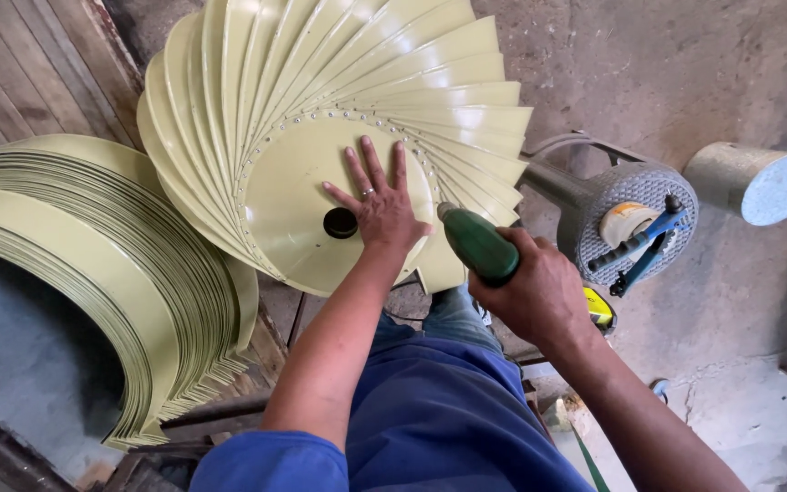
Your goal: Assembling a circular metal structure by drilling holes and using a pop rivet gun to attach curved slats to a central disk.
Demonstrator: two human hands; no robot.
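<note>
Pressing flat with fingers spread, the left hand [380, 211] steadies the pale-green disc [307, 214] of a bladed fan wheel [321, 91]; the right hand [530, 296] grips a green power tool [477, 243] at the rim. Riveted blades ring most of the disc; a stack of loose curved blades [93, 264] waits left. No labels are legible.

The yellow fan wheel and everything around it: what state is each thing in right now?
Fan wheel: blades fanned out round a flat centre disc, tilted toward the person.
Left hand: flat, fingers spread on the disc beside its black hub.
Right hand: closed round the green tool, tip at the disc's edge.
Loose blades: stacked in a curved row.
Blue hand tool: lying unused on the grey stool.
</note>
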